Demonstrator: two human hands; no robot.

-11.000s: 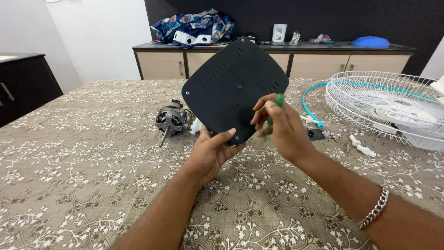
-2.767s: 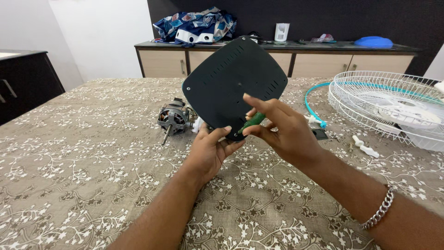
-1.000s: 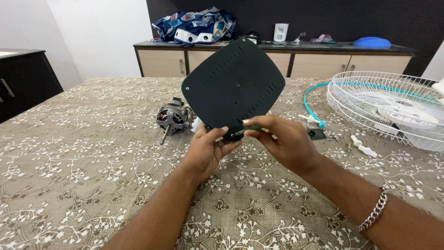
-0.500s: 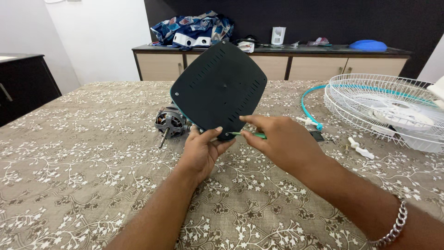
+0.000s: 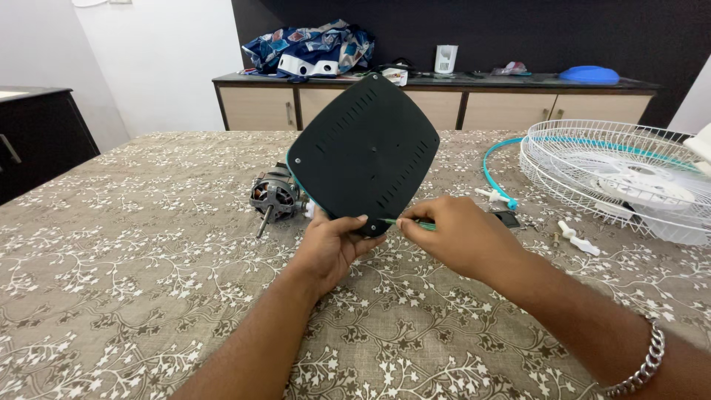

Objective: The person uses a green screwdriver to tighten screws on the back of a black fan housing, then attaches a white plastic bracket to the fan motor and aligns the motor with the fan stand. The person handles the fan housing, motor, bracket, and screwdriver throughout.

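My left hand [image 5: 331, 244] clamps the black base plate [image 5: 363, 152] upright; my right hand [image 5: 453, 235] pinches the green screwdriver [image 5: 406, 223]; keep its tip square on the lower corner screw, I judge.

You've got bright, even daylight here, likely coming in from ten o'clock off the white wall [image 5: 159, 67]. Shadows under your arms stay soft on the patterned tablecloth [image 5: 133, 274]. No glare. Focus is crisp at centre; towards three and nine o'clock, wide-angle stretching bends things.
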